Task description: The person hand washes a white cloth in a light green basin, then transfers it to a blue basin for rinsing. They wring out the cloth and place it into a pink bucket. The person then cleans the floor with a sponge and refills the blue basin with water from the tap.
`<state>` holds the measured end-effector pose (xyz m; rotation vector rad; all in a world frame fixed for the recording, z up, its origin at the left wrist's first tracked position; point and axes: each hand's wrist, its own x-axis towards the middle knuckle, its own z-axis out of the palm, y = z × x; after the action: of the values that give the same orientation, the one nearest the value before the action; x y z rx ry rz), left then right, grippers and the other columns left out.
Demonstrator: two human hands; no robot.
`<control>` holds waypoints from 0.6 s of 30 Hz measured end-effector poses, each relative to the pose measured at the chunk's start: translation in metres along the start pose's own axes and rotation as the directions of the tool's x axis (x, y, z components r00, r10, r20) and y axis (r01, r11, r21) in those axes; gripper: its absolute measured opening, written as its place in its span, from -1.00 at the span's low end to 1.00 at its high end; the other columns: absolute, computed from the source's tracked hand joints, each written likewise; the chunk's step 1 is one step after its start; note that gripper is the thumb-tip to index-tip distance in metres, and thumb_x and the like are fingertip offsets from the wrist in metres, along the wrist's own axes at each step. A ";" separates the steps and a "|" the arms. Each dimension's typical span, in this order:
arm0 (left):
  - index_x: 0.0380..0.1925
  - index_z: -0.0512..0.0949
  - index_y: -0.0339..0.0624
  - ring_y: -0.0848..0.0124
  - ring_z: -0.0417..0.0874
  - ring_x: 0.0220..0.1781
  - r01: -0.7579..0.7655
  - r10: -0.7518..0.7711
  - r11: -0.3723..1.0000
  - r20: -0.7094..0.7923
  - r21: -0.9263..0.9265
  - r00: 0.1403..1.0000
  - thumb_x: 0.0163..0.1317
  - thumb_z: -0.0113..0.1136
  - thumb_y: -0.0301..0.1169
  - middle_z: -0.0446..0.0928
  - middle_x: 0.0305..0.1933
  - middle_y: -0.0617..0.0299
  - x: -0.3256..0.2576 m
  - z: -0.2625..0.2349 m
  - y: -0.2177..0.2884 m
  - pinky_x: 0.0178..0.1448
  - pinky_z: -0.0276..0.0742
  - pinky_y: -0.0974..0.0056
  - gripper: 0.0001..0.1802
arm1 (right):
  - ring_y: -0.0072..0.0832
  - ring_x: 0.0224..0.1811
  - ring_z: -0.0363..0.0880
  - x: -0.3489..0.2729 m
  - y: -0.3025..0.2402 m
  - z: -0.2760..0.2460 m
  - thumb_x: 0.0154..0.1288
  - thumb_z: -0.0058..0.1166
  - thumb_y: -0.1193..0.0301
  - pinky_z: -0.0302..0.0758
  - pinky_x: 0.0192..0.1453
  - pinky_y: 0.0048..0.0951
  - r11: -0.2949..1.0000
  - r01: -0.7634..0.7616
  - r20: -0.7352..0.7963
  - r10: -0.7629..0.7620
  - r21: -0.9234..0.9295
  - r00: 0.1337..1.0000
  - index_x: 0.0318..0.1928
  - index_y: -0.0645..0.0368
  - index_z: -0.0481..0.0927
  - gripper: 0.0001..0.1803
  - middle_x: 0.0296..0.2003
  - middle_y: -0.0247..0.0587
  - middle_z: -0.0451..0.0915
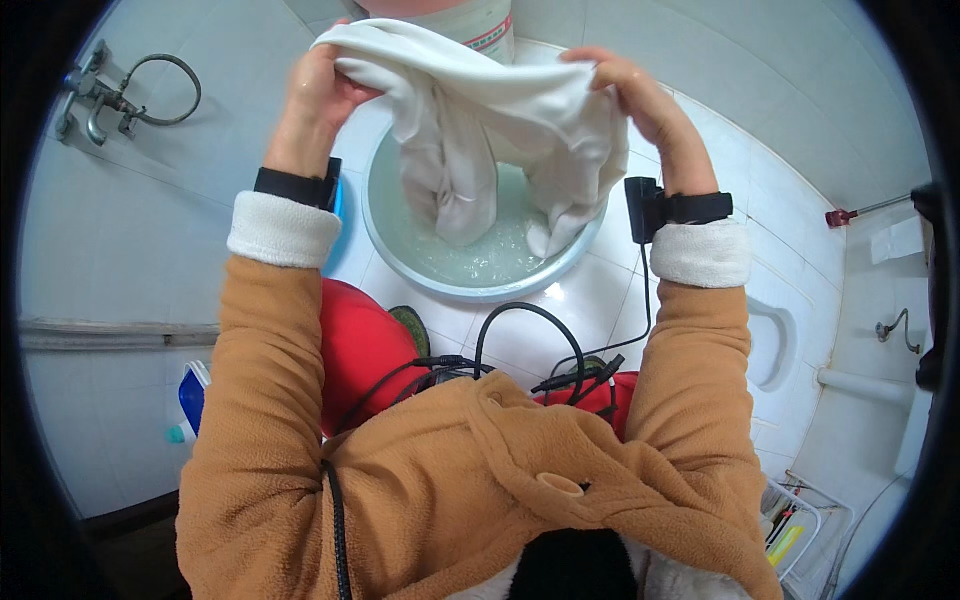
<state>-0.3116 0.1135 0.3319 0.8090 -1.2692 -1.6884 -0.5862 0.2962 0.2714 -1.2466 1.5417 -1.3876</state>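
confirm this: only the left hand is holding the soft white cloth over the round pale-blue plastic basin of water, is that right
Not quite: in the head view, the left hand and the right hand both hold the soft white cloth over the round pale-blue plastic basin of water.

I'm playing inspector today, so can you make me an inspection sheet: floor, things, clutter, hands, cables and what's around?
Surface: white tiled floor, shiny in places.
Things: white cloth hanging into a pale blue basin with water; whether its ends touch the water is hard to tell.
Clutter: wire rack of small items, lower right.
Hands: left hand and right hand each grip the cloth, held up.
Cables: black cables loop between basin and brown coat; one leads to a black box at the right wrist.
Surroundings: tiled walls, shower tap left, squat toilet right, pinkish container beyond the basin.
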 end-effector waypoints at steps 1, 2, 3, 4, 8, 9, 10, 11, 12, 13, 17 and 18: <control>0.27 0.30 -0.22 -0.09 0.43 0.31 0.013 -0.012 0.998 0.010 -0.068 1.000 0.46 -0.32 -0.37 0.39 0.27 -0.12 -0.004 0.007 0.000 0.26 0.46 -0.29 -0.56 | -0.29 -0.02 0.51 0.004 0.001 0.010 -0.03 0.13 0.12 0.42 0.06 -0.34 0.997 -0.045 0.039 0.048 -0.069 0.998 0.18 0.12 0.52 -0.30 -0.03 -0.10 0.55; 0.27 0.30 -0.23 -0.10 0.43 0.30 0.003 -0.001 0.997 0.031 -0.074 1.000 0.46 -0.33 -0.37 0.39 0.26 -0.12 -0.008 0.012 0.000 0.26 0.47 -0.29 -0.56 | -0.20 0.09 0.53 0.008 0.003 0.024 -0.09 0.26 0.00 0.42 0.17 -0.23 0.987 -0.060 0.088 0.074 -0.151 0.993 0.26 0.14 0.43 -0.13 0.08 -0.04 0.52; 0.27 0.30 -0.24 -0.10 0.43 0.30 -0.004 0.008 0.997 0.053 -0.077 0.999 0.45 -0.34 -0.38 0.39 0.26 -0.13 -0.012 0.016 0.000 0.26 0.47 -0.30 -0.55 | -0.10 0.13 0.52 0.009 0.009 0.043 -0.13 0.31 -0.06 0.41 0.21 -0.18 0.957 0.048 0.077 -0.027 -0.287 0.997 0.29 0.16 0.40 -0.04 0.11 0.03 0.51; 0.27 0.30 -0.24 -0.11 0.43 0.30 -0.024 0.031 0.996 0.088 -0.083 0.996 0.45 -0.34 -0.38 0.39 0.26 -0.13 -0.016 0.020 0.000 0.25 0.47 -0.30 -0.55 | -0.01 0.17 0.51 0.011 0.014 0.061 -0.17 0.36 -0.13 0.40 0.25 -0.13 0.892 0.108 0.055 -0.093 -0.439 0.994 0.32 0.18 0.36 0.05 0.14 0.09 0.50; 0.25 0.31 -0.27 -0.05 0.45 0.29 -0.037 0.058 0.995 0.253 -0.088 0.966 0.44 -0.36 -0.39 0.39 0.26 -0.10 -0.030 0.034 -0.002 0.27 0.50 -0.24 -0.54 | 0.06 0.03 0.58 0.020 0.030 0.106 -0.21 0.43 -0.06 0.50 0.13 -0.10 0.802 0.265 0.116 -0.241 -0.536 0.964 0.17 0.25 0.47 -0.05 0.02 0.16 0.57; 0.24 0.32 -0.26 -0.02 0.44 0.30 -0.078 0.089 0.996 0.244 -0.054 0.966 0.44 -0.36 -0.37 0.39 0.26 -0.06 -0.035 0.039 -0.006 0.28 0.51 -0.20 -0.54 | 0.04 -0.01 0.61 0.021 0.035 0.112 -0.20 0.44 -0.03 0.52 0.09 -0.12 0.846 0.260 0.092 -0.246 -0.466 0.965 0.14 0.23 0.50 -0.10 -0.04 0.15 0.60; 0.25 0.32 -0.25 0.00 0.47 0.29 -0.090 0.104 0.994 0.262 -0.065 0.959 0.42 -0.31 -0.38 0.40 0.25 -0.05 -0.041 0.042 -0.007 0.26 0.52 -0.18 -0.55 | 0.03 -0.06 0.63 0.022 0.039 0.116 -0.20 0.45 0.00 0.54 0.05 -0.13 0.880 0.309 0.068 -0.306 -0.361 0.950 0.11 0.20 0.53 -0.16 -0.09 0.14 0.62; 0.25 0.32 -0.25 0.01 0.49 0.27 -0.103 0.121 0.992 0.282 -0.078 0.952 0.41 -0.26 -0.40 0.40 0.24 -0.04 -0.046 0.044 -0.008 0.25 0.54 -0.15 -0.56 | -0.07 -0.16 0.68 0.021 0.043 0.119 -0.14 0.43 0.12 0.58 -0.07 -0.20 0.880 0.352 -0.018 -0.377 -0.320 0.926 -0.05 0.21 0.60 -0.36 -0.24 0.07 0.67; 0.25 0.31 -0.24 0.03 0.51 0.25 -0.117 0.140 0.989 0.302 -0.092 0.943 0.40 -0.21 -0.41 0.41 0.23 -0.02 -0.051 0.047 -0.010 0.24 0.56 -0.13 -0.56 | -0.10 -0.17 0.68 0.021 0.046 0.120 -0.12 0.40 0.15 0.58 -0.08 -0.22 0.924 0.293 -0.049 -0.314 -0.247 0.948 -0.07 0.23 0.61 -0.41 -0.25 0.06 0.68; 0.28 0.30 -0.24 0.07 0.54 0.21 -0.125 0.126 0.992 0.395 -0.028 0.910 0.36 -0.10 -0.42 0.42 0.22 0.00 -0.055 0.049 -0.011 0.22 0.58 -0.06 -0.53 | -0.13 -0.19 0.69 0.020 0.048 0.119 -0.09 0.38 0.18 0.59 -0.09 -0.24 0.947 0.276 -0.086 -0.292 -0.163 0.952 -0.09 0.25 0.62 -0.45 -0.26 0.05 0.68; 0.36 0.23 -0.21 0.26 0.65 0.03 -0.400 -0.014 0.627 0.523 0.668 0.852 0.13 0.32 -0.42 0.43 0.20 0.07 -0.051 0.042 0.012 0.11 0.60 0.24 -0.22 | -0.32 -0.29 0.69 0.016 0.038 0.102 0.01 0.25 0.31 0.58 -0.16 -0.35 0.978 0.206 -0.049 -0.204 0.036 0.978 -0.14 0.24 0.65 -0.61 -0.34 -0.02 0.70; 0.40 0.21 -0.15 0.31 0.62 0.03 -0.479 0.063 0.351 0.490 0.805 0.869 -0.01 0.45 -0.36 0.44 0.20 0.12 -0.049 0.038 0.018 0.13 0.55 0.29 -0.06 | -0.35 -0.31 0.69 0.015 0.031 0.098 0.02 0.24 0.31 0.58 -0.17 -0.35 0.990 0.135 -0.022 -0.134 0.042 0.991 -0.14 0.22 0.66 -0.63 -0.35 -0.03 0.69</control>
<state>-0.3197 0.1710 0.3597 0.7763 -2.5680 -0.7156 -0.5049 0.2513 0.2257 -1.3349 1.4549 -1.5146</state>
